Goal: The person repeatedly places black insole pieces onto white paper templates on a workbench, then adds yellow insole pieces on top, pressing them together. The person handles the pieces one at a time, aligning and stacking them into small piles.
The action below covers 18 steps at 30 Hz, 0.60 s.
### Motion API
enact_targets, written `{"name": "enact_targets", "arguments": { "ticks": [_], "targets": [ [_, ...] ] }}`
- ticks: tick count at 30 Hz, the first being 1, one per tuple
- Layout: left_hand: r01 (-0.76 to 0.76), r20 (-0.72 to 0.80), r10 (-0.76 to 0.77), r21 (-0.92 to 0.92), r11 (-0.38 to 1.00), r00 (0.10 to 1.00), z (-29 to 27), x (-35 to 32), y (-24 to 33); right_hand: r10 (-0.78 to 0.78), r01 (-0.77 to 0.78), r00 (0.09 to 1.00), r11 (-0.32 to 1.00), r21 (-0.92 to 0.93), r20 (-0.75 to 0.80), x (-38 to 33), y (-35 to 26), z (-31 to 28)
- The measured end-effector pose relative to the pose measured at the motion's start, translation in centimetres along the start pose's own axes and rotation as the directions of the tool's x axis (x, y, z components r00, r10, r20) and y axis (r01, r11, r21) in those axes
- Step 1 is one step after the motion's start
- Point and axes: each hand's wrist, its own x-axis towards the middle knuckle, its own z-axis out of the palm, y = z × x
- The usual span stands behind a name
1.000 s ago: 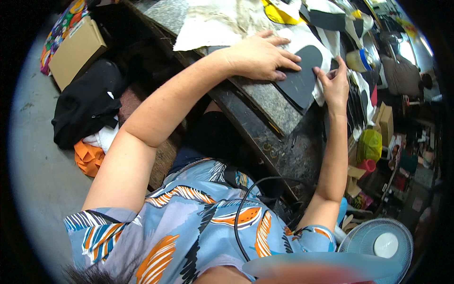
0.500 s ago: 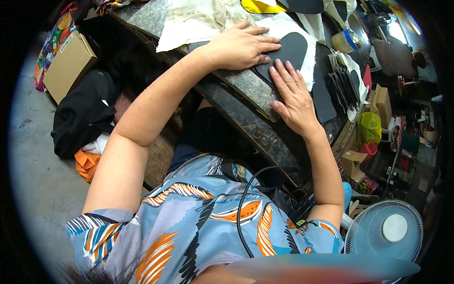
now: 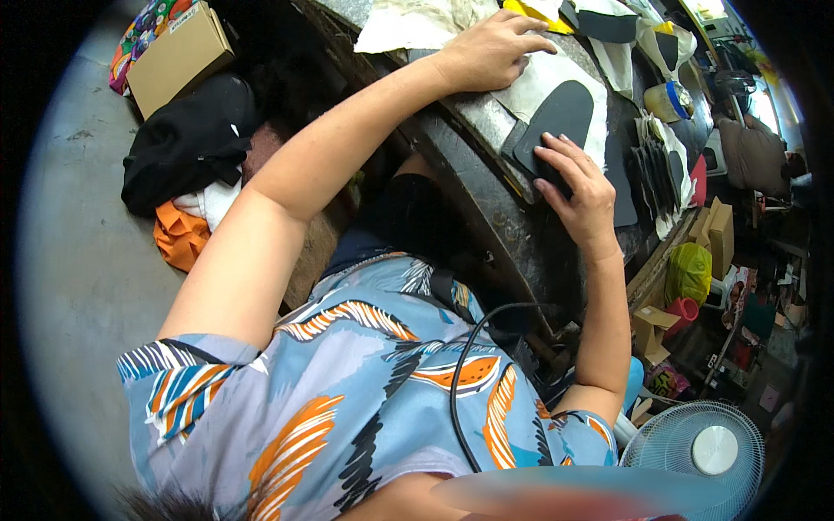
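A dark grey, sole-shaped sheet [image 3: 560, 111] lies at an angle over white cloth [image 3: 598, 82] on the worktable. My right hand [image 3: 584, 193] is closed on its near end, fingers over the top and thumb at the edge. A darker edge shows beneath the near left part of the sheet; I cannot tell whether it is a second piece. Farther left, my left hand [image 3: 486, 54] is apart from the sheet, over the white cloth. Its index finger reaches out and the others bend loosely, with nothing seen in them.
Right of the sheet stand several dark pieces layered with white cloth [image 3: 660, 169] and a blue-rimmed jar [image 3: 667, 102]. Yellow and black pieces [image 3: 605, 26] lie at the far side. A fan [image 3: 695, 451] is at lower right; a cardboard box [image 3: 178, 61] sits left.
My left hand has lifted off the sheet and moved away to the far left. My right hand has gone from lying flat to gripping the sheet's near end. The whole view has shifted.
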Motion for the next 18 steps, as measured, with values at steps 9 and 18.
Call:
{"name": "enact_targets", "arguments": {
  "ticks": [9, 18],
  "targets": [
    [-0.121, 0.572, 0.037, 0.109, 0.987, 0.819, -1.9, -0.4, 3.5, 0.370, -0.308, 0.928, 0.684, 0.661, 0.049, 0.4, 4.1, -0.7],
    [-0.042, 0.469, 0.024, 0.027, 0.999, 0.883, 0.4, -1.8, -0.4, 0.524, -0.476, 0.852, 0.778, 0.411, -0.005, 4.8, 9.9, 2.1]
  ]
}}
